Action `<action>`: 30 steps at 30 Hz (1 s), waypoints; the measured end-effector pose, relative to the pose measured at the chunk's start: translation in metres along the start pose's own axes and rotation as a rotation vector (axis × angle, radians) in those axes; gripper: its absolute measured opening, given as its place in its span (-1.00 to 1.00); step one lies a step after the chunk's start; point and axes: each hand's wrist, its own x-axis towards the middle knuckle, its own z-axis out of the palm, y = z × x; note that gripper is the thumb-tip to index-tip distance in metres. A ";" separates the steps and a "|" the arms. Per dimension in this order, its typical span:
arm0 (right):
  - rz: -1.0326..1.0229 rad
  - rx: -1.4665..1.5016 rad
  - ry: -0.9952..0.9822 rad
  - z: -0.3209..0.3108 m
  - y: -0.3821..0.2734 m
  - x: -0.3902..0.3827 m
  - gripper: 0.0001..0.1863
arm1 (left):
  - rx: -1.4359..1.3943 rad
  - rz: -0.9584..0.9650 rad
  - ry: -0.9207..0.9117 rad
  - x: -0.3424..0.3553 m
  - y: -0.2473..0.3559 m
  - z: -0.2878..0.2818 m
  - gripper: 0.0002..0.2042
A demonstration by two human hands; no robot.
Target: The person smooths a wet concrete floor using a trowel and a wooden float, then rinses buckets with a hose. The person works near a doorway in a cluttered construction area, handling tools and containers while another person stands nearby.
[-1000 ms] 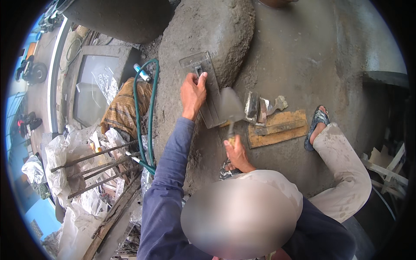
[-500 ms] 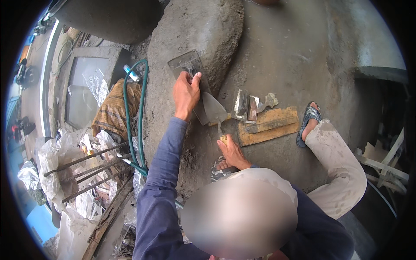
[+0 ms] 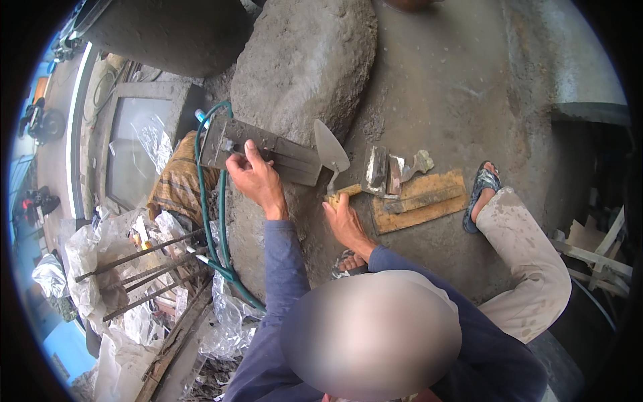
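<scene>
My left hand (image 3: 258, 179) is closed on the handle of a rectangular plastering trowel (image 3: 291, 157). Its long, mortar-stained plate lies slantwise, partly covered by my fingers. In my right hand (image 3: 347, 221) is a pointed trowel (image 3: 329, 144), gripped by its yellowish wooden handle. The pointed blade is tilted up close to the end of the plastering trowel; whether they touch I cannot tell. Right of my right hand, a wooden float (image 3: 435, 194) rests on the grey surface. Several small mortar-caked tools (image 3: 376, 171) lie beside it.
A big grey mound (image 3: 305, 67) rises ahead, near a large dark round vessel (image 3: 167, 37). Looped green hose (image 3: 222, 194), rusty rods (image 3: 144, 258) and plastic sheeting (image 3: 74, 244) crowd the left. A sandalled foot (image 3: 483, 191) stands at the right.
My left hand has moved left and nearer with the plastering trowel, which has turned from steep to more level. The pointed trowel has shifted slightly left, its blade tilting up.
</scene>
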 end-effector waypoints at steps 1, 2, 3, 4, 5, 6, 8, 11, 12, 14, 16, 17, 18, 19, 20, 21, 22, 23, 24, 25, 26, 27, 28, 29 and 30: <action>-0.042 -0.067 -0.002 0.003 0.001 0.001 -0.54 | -0.023 0.006 0.003 -0.003 0.002 0.000 -0.58; -0.030 0.036 0.055 0.003 0.003 -0.001 -0.55 | -0.046 0.012 0.005 -0.007 0.004 0.000 -0.59; -0.004 0.096 0.060 0.005 0.002 -0.002 -0.55 | -0.056 0.011 0.011 -0.010 0.004 -0.004 -0.59; 0.023 0.156 0.064 0.006 -0.001 -0.003 -0.54 | -0.042 0.011 0.024 -0.010 0.001 -0.006 -0.62; 0.050 0.216 0.069 0.008 -0.003 -0.004 -0.54 | -0.060 0.004 0.034 -0.010 -0.003 -0.010 -0.62; 0.027 0.141 0.028 0.009 -0.005 -0.006 -0.54 | -0.077 -0.002 0.045 -0.011 -0.006 -0.016 -0.62; -0.043 -0.020 -0.015 0.008 -0.002 0.005 -0.54 | -0.110 -0.005 0.039 -0.011 -0.004 -0.013 -0.63; 0.092 0.195 0.038 0.012 0.003 0.001 -0.54 | -0.079 -0.003 0.032 -0.013 -0.004 -0.016 -0.63; 0.089 0.171 -0.023 0.010 -0.001 0.000 -0.54 | -0.084 0.000 0.029 -0.013 -0.004 -0.013 -0.63; 0.087 0.111 -0.124 -0.003 -0.005 -0.002 -0.53 | -0.095 -0.014 0.031 -0.016 0.000 -0.007 -0.64; -0.054 0.107 -0.120 0.007 0.004 -0.014 -0.51 | -0.091 -0.020 0.026 -0.012 0.001 -0.010 -0.65; -0.110 0.095 -0.121 0.007 0.013 -0.029 -0.50 | -0.146 0.017 -0.010 -0.013 0.001 -0.009 -0.67; -0.103 0.100 -0.110 -0.002 0.020 -0.042 -0.48 | -0.106 -0.013 -0.057 -0.015 0.004 -0.014 -0.68; -0.112 0.111 -0.109 -0.009 0.019 -0.049 -0.47 | -0.065 -0.028 -0.089 -0.012 0.009 -0.020 -0.69; -0.122 0.119 -0.110 -0.018 0.020 -0.051 -0.46 | 0.002 0.048 -0.124 -0.009 0.009 -0.021 -0.68; -0.047 0.133 0.001 -0.030 0.024 -0.046 -0.45 | 0.076 0.123 -0.153 -0.011 0.009 -0.019 -0.68; 0.026 0.154 0.107 -0.045 0.026 -0.034 -0.45 | 0.103 0.145 -0.201 -0.016 0.016 -0.015 -0.70; 0.098 0.175 0.211 -0.060 0.027 -0.021 -0.44 | 0.168 0.180 -0.276 -0.026 0.024 -0.012 -0.71; 0.147 0.159 0.338 -0.076 0.031 -0.006 -0.46 | 0.223 0.218 -0.355 -0.042 0.039 -0.004 -0.72; 0.192 0.152 0.457 -0.087 0.033 0.009 -0.48 | 0.288 0.264 -0.428 -0.055 0.050 0.001 -0.71; 0.243 0.162 0.479 -0.102 0.046 0.020 -0.46 | 0.317 0.339 -0.532 -0.066 0.049 0.009 -0.69; 0.293 0.172 0.504 -0.116 0.063 0.031 -0.43 | 0.343 0.415 -0.634 -0.080 0.043 0.022 -0.66; 0.305 0.123 0.537 -0.123 0.071 0.036 -0.43 | 0.430 0.409 -0.740 -0.093 0.041 0.030 -0.62; 0.317 0.073 0.568 -0.128 0.080 0.040 -0.43 | 0.520 0.402 -0.844 -0.104 0.039 0.040 -0.58; 0.335 0.024 0.599 -0.130 0.088 0.043 -0.43 | 0.556 0.426 -0.898 -0.116 0.030 0.051 -0.56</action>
